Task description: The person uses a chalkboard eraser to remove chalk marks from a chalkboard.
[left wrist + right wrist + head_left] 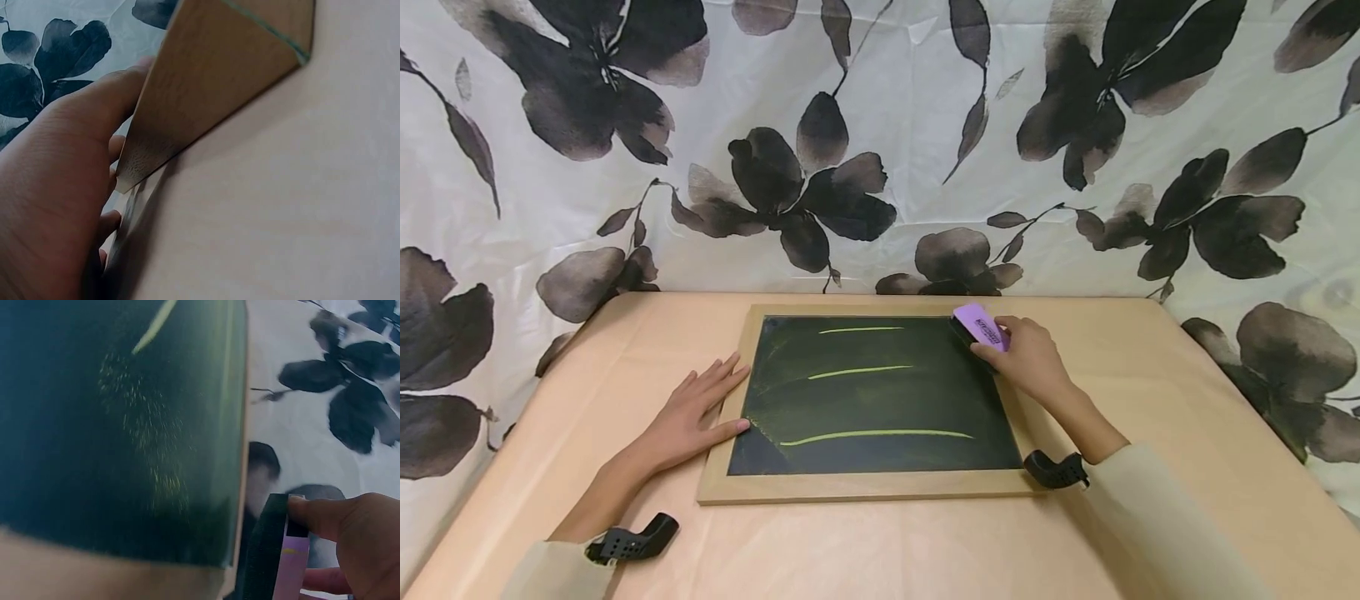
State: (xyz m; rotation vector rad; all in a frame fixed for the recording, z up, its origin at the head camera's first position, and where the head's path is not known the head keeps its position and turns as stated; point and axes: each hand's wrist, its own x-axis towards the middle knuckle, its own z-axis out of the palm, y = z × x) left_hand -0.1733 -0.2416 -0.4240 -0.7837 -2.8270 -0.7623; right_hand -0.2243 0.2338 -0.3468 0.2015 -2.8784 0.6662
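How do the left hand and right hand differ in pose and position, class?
The left hand spreads its fingers, while the right hand grips a purple chalkboard eraser. The left hand touches the left side of the chalkboard's wooden frame; the right hand is near its upper right corner. Both hands have black wrist devices and pale sleeves.
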